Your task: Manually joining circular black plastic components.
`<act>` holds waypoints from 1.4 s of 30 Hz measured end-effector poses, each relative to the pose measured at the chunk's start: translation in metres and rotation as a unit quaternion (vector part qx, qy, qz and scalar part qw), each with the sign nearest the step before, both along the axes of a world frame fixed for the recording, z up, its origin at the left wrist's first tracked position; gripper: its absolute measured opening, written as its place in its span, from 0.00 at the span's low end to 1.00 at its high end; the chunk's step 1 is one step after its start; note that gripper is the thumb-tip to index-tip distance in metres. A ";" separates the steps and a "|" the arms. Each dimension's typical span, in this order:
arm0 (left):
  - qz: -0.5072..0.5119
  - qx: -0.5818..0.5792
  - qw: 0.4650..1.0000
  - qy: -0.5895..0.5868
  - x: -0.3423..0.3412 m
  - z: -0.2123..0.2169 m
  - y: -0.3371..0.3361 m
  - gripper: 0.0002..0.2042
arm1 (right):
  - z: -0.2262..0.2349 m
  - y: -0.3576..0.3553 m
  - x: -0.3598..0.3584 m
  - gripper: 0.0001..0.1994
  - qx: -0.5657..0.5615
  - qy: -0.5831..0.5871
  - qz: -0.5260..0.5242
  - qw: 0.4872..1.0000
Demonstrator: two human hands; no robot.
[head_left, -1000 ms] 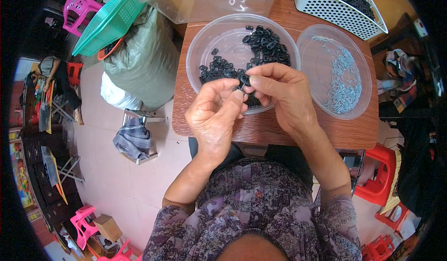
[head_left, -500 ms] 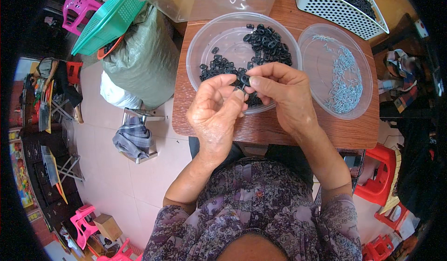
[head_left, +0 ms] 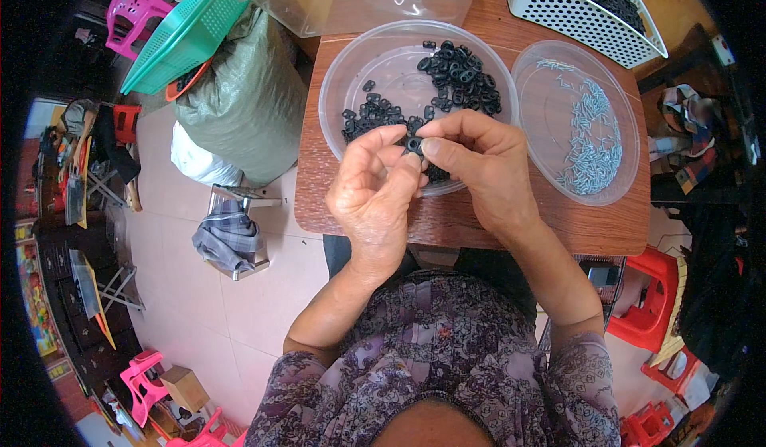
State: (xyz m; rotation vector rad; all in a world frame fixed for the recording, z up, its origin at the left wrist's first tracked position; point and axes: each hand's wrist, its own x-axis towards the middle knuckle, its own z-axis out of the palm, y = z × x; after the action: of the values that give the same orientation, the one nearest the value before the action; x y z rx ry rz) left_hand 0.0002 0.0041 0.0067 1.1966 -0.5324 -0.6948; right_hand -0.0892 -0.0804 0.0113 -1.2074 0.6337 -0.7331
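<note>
Above the near rim of a round clear plastic basin (head_left: 328, 88), my two hands meet at a small black plastic piece (head_left: 413, 144) with a round hole in it. My left hand (head_left: 371, 199) pinches its left and lower side between thumb and fingers. From the right, the thumb and index finger of my right hand (head_left: 491, 168) close on its other edge; whether they hold a second small part cannot be made out. Many similar black pieces (head_left: 467, 80) lie in the basin, heaped at the right and left. Part of the nearer heap is hidden behind my hands.
On the wooden table (head_left: 586, 227), a round clear tray (head_left: 550, 160) of small silvery screws stands right of the basin. A white perforated basket (head_left: 586, 28) of black parts and a clear box (head_left: 359, 4) stand behind. A full sack (head_left: 243, 104) stands left; a red stool (head_left: 650, 307) is right.
The black piece has turned so its round hole now faces up, and it sits slightly lower. My left hand has shifted a little right, and my right fingertips have moved slightly left.
</note>
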 end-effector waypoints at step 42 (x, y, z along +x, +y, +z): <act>-0.041 -0.088 0.995 -0.031 -0.008 -0.005 0.004 0.14 | -0.016 0.008 -0.008 0.12 -0.458 0.042 -0.103 0.882</act>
State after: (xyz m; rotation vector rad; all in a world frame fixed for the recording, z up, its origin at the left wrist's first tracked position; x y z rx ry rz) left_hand -0.0075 0.0086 0.0015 1.0386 -0.6844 -0.6678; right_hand -0.0968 -0.0724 -0.0046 -2.0688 0.4890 -1.2365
